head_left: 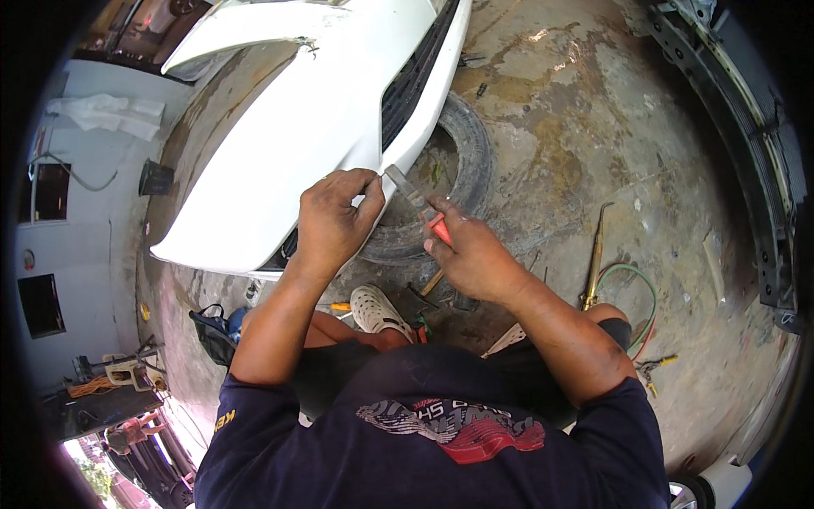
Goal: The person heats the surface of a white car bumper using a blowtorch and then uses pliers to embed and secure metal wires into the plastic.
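Around: so, a worn tyre point(471, 151) lies flat on the stained concrete floor point(593, 110) under the bumper's corner, just behind both hands; a torch with a brass tip point(596, 254) and its green hose point(646, 293) lie to the right; a screwdriver with a yellow handle point(337, 306) lies near the person's pale clog point(377, 310); a dark bag point(214, 332) sits lower left.
Blocking: the tyre sits close under the working edge; the person's knees and clog fill the floor just below the hands.
Edges and room: the bumper's lower edge runs from the hands up and to the right; open floor spreads right of the tyre, up to a dark car frame point(763, 170) along the right rim.
Bumper: white bumper point(297, 127), glossy, with a black grille strip point(415, 76); it rests tilted on the tyre.
Left hand: left hand point(333, 222), fingers pinched on the bumper's edge.
Right hand: right hand point(475, 254), fingers clenched round a red-handled knife point(414, 200); its blade tip touches the bumper's edge beside the left thumb.
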Available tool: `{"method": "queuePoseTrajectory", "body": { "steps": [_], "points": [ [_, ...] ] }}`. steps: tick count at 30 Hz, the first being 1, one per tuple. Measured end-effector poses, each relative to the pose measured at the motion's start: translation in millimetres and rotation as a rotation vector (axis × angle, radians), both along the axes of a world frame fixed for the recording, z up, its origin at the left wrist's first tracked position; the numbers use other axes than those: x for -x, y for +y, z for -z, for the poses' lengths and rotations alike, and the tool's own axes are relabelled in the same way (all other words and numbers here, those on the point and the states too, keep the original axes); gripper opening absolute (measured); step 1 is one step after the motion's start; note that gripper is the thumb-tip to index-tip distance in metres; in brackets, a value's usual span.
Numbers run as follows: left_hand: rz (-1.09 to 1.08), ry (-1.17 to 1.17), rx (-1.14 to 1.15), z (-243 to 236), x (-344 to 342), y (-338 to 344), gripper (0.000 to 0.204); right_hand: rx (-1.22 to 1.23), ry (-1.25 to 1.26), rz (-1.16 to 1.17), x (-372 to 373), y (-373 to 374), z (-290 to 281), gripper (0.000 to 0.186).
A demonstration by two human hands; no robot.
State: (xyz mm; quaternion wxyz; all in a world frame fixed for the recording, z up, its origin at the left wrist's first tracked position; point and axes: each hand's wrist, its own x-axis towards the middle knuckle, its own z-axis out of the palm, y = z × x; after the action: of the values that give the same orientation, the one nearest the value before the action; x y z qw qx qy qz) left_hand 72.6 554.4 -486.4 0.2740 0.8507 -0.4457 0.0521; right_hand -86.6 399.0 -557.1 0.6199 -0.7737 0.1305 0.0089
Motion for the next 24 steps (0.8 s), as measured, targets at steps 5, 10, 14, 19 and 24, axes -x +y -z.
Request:
{"method": "queuePoseTrajectory", "body": {
  "steps": [5,10,14,19,24],
  "points": [
    [-0.012,0.0,-0.002,0.7,-1.9,3.2,0.006,0.016,-0.028,0.002,0.7,1.2,-8.3,0.058],
    [-0.019,0.003,-0.02,-3.0,1.6,1.1,0.006,0.044,-0.038,0.01,3.4,0.7,-12.5,0.057],
    [0.007,-0.051,-0.022,-3.7,2.5,-0.5,0.005,0.02,-0.039,0.011,4.6,0.8,-15.9,0.056],
    [0.062,-0.171,-0.022,-4.9,1.9,-4.0,0.006,-0.005,-0.001,0.018,4.6,0.5,-14.2,0.057],
    [0.1,-0.231,0.006,2.6,-2.6,3.9,0.009,-0.029,0.011,-0.048,4.8,-1.2,-12.8,0.063]
  ]
}}
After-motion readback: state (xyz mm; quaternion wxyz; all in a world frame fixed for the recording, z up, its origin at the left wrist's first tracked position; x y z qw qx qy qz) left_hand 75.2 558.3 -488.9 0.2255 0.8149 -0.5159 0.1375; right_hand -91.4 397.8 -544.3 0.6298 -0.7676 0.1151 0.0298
